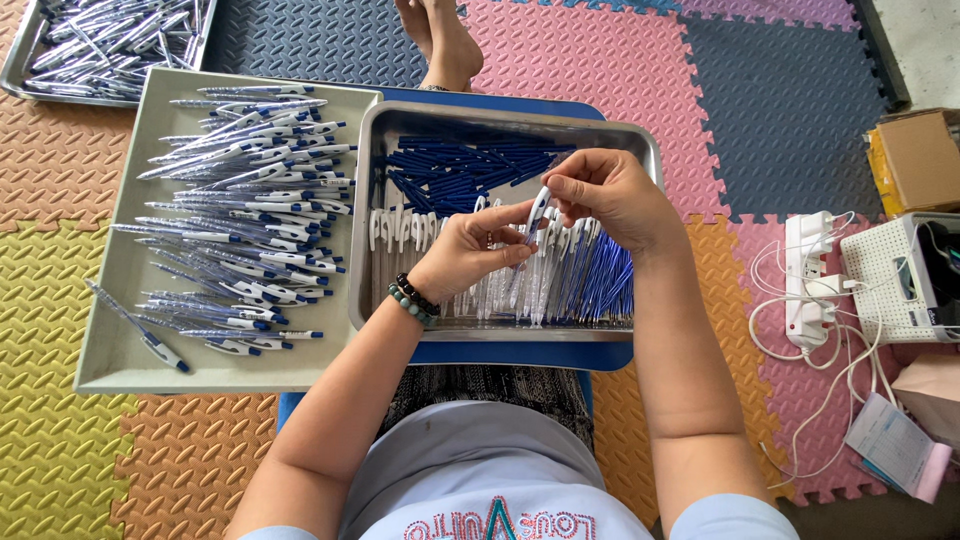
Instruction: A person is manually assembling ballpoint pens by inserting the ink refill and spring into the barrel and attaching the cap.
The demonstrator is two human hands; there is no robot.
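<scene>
She sits on the floor with a small blue worktop (520, 354) across her lap, and both hands meet above the shiny steel tray (640, 150) that rests on it. The left hand (470, 250) is curled, fingertips pinched on the lower end of a slim white-and-blue plastic pen (538, 212); the right hand (612, 192) is closed round its upper end from above, so the pen is held upright between the two, over the middle of the tray. That two-ended grip looks suited to pressing or twisting parts together, though the joint itself is hidden behind her fingers and I can't be sure.

Inside the steel tray the stock is sorted: dark blue refills or barrels (460, 170) heaped along the far edge, white clips (405, 228) in a row toward the left, clear-and-blue bodies (590, 275) lined up along the near edge, all within a short reach.

Touching the steel tray's left side sits a flat beige tray (110, 330) with finished-looking pens (250, 200) laid in rough rows. Another metal tray of pens (100, 45) lies at the far left corner of the floor.

The floor is covered in interlocking foam mats (60, 440) in pink, yellow, orange and grey. Off to her right lie a white power strip (808, 280) with tangled cables, a white machine (895, 275) and a cardboard box (915, 155).
</scene>
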